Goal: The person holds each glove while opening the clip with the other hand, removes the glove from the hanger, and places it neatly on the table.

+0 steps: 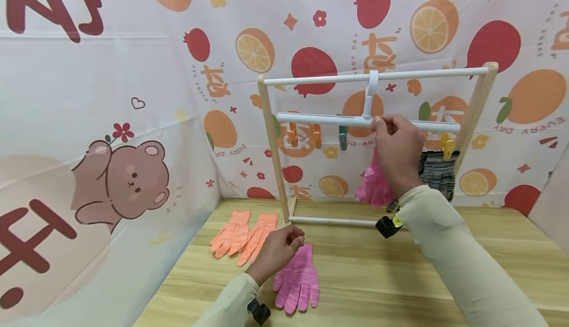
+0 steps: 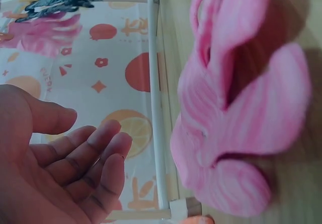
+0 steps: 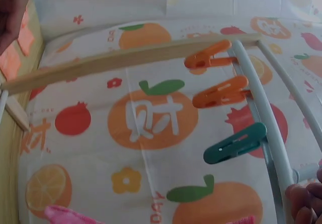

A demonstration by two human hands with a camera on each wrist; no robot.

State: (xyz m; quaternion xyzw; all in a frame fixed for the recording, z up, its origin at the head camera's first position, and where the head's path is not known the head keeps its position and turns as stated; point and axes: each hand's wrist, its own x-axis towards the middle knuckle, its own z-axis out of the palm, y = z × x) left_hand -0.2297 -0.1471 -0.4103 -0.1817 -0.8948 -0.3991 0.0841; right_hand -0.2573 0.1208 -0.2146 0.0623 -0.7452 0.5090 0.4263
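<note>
My right hand (image 1: 398, 146) pinches the white bar of a hanger (image 1: 317, 118) just beside its hook, which sits over the rack's top rod. From the bar hang an orange clothespin (image 3: 221, 92), a second orange one and a dark green clothespin (image 3: 235, 143). Behind the right wrist a pink glove (image 1: 373, 186) hangs, partly hidden. A black-and-grey glove (image 1: 437, 173) hangs from a yellow clothespin (image 1: 447, 145) at the right end. My left hand (image 2: 75, 158) holds nothing; its fingers are loosely bent over another pink glove (image 1: 297, 280) lying on the table.
A wooden rack (image 1: 273, 154) with white rods stands on the wood-grain table (image 1: 355, 277). Two orange gloves (image 1: 232, 233) lie at its left foot. Printed cloth (image 1: 155, 70) with fruit and a bear closes off the back and left.
</note>
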